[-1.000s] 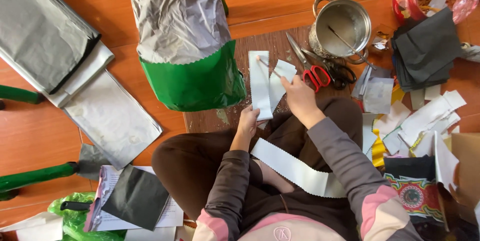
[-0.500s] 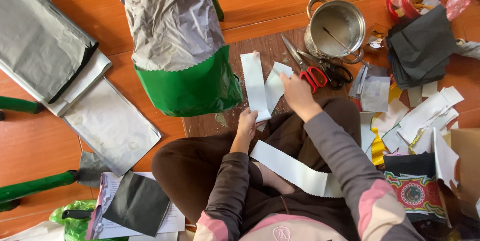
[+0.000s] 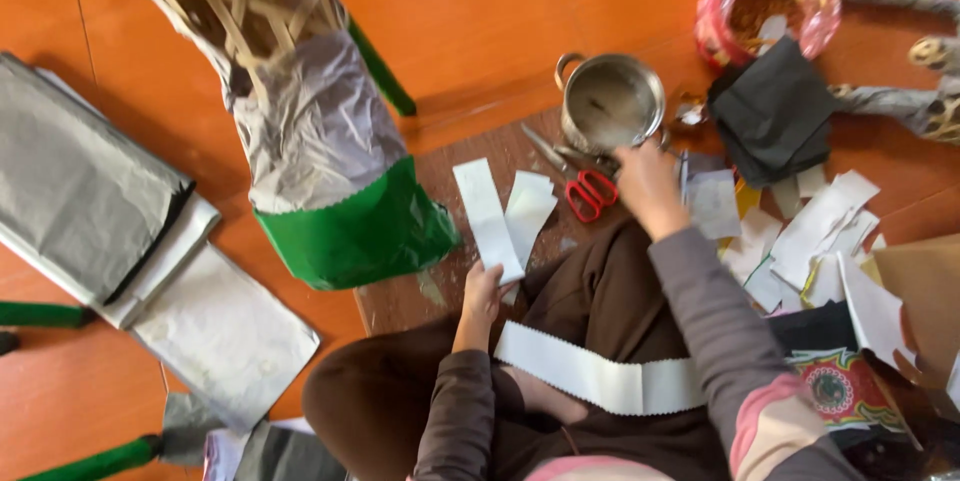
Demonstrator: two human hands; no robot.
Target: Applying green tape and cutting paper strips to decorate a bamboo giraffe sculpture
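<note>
I sit on an orange floor with a brown board [image 3: 480, 156] in front of my knees. My left hand [image 3: 480, 293] pinches the near end of a long white paper strip [image 3: 487, 219] lying on the board, beside a shorter white piece [image 3: 528, 211]. My right hand [image 3: 648, 184] reaches out to the base of a small steel pot [image 3: 612, 101], next to red-handled scissors [image 3: 585, 189]. Whether its fingers grip anything is hidden. A white strip with zigzag edges [image 3: 600, 381] lies across my lap.
A tall woven frame wrapped in silver and green paper [image 3: 310, 141] stands to the left. Silver paper sheets [image 3: 120, 251] lie on the floor at left. Black paper [image 3: 772, 111], a pink bag [image 3: 770, 3] and a pile of white scraps [image 3: 810, 236] sit at right.
My right hand let go of the white paper pieces and moved right, to the pot by the scissors. The left hand still holds the long strip. The camera tilted upward.
</note>
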